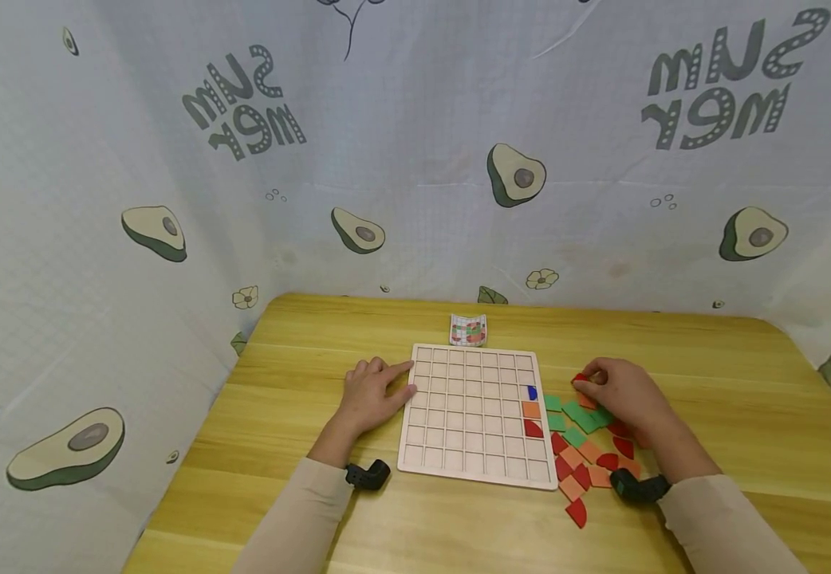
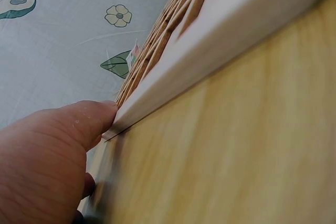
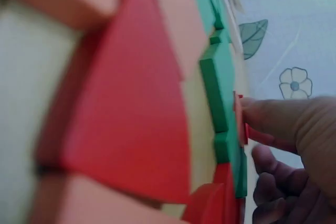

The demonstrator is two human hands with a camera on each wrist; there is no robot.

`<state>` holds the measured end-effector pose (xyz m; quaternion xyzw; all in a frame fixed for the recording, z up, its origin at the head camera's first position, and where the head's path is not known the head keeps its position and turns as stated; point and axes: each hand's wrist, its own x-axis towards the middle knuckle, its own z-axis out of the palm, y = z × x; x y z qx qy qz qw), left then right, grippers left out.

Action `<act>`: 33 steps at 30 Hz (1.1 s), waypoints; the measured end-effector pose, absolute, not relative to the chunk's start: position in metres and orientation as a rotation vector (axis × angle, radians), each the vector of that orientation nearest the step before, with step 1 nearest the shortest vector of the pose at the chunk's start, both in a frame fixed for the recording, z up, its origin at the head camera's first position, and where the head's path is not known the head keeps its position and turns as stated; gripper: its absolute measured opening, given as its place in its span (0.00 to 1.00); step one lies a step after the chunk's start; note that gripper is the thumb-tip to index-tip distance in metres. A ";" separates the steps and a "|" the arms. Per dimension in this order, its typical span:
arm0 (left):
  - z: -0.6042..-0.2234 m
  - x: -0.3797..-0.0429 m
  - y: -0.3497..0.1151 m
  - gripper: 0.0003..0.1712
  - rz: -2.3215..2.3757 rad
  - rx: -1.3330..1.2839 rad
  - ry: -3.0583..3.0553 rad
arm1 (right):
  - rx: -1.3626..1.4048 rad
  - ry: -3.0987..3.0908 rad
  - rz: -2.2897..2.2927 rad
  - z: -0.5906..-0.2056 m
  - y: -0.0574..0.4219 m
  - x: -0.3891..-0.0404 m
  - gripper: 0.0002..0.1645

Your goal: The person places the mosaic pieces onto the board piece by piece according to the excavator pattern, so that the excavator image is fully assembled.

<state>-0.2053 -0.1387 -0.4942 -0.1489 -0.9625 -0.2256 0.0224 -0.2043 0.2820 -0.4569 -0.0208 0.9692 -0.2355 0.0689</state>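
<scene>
A pale wooden grid board (image 1: 474,414) lies flat on the table. Its right-hand cells hold a blue piece (image 1: 533,392), an orange square (image 1: 531,410) and a red rounded piece (image 1: 533,429). At the board's left edge my left hand (image 1: 372,395) rests, index finger and thumb stretched out against the rim; the left wrist view shows the thumb (image 2: 89,121) touching the corner. Beyond the board's right side, my right hand (image 1: 624,391) pinches a red quarter-circle piece (image 1: 580,378) between thumb and fingers, just over an orange piece (image 1: 586,402).
Loose green (image 1: 575,437), orange (image 1: 572,488) and red (image 1: 576,513) flat pieces lie scattered along the board's right side, some overlapping. A small printed pattern card (image 1: 468,330) stands behind the board, slightly curled. A white printed cloth (image 1: 415,159) hangs behind the table.
</scene>
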 end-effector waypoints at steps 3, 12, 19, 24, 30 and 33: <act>-0.495 -0.206 -0.139 0.30 -0.697 -0.460 -2.976 | -0.075 2.910 -0.722 -0.456 0.281 -0.205 0.25; -0.495 -0.205 -0.139 0.30 -0.699 -0.466 -2.972 | -0.031 2.891 -0.756 -0.457 0.276 -0.208 0.25; -0.495 -0.206 -0.138 0.30 -0.682 -0.470 -2.971 | -0.101 2.895 -0.744 -0.451 0.270 -0.203 0.24; -0.495 -0.206 -0.138 0.29 -0.681 -0.465 -2.969 | -0.281 2.944 -0.712 -0.441 0.261 -0.193 0.21; -0.495 -0.206 -0.139 0.29 -0.690 -0.460 -2.972 | -0.405 2.926 -0.685 -0.432 0.246 -0.171 0.17; -0.494 -0.206 -0.139 0.29 -0.689 -0.458 -2.976 | -0.451 2.913 -0.674 -0.432 0.238 -0.160 0.15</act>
